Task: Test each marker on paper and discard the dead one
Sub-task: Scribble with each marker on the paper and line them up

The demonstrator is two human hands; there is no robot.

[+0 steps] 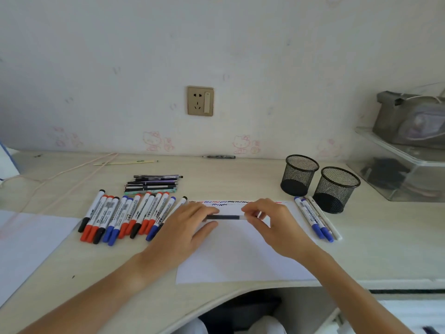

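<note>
Head view looks down on a sheet of paper (240,256) lying on the tabletop (240,174), and everything below is placed from that sheet. Over its upper part, both hands hold one marker (226,217) level, its dark cap end toward the left hand (190,225) and its white barrel toward the right hand (272,220). The left grip is closed around the cap end; the right grip pinches the barrel between thumb and fingertips. Whether the cap is seated or partly off I cannot tell.

Along the sheet's far edge runs a row of short scribbles (236,202) in red, blue and black. Left of the paper lies a long row of markers (125,218) with red, blue and black caps; just off its right edge lie three more (317,218), and beyond those, two mesh cups (320,182) stand empty.

The step looks like uncapping for a test. To do it well, pull straight along the barrel rather than bending it, keep the cap in the left hand so it is not lost, then press the tip on bare paper just below the existing scribbles and draw a short zigzag so a faint or dry line shows plainly against the neighbours.
</note>
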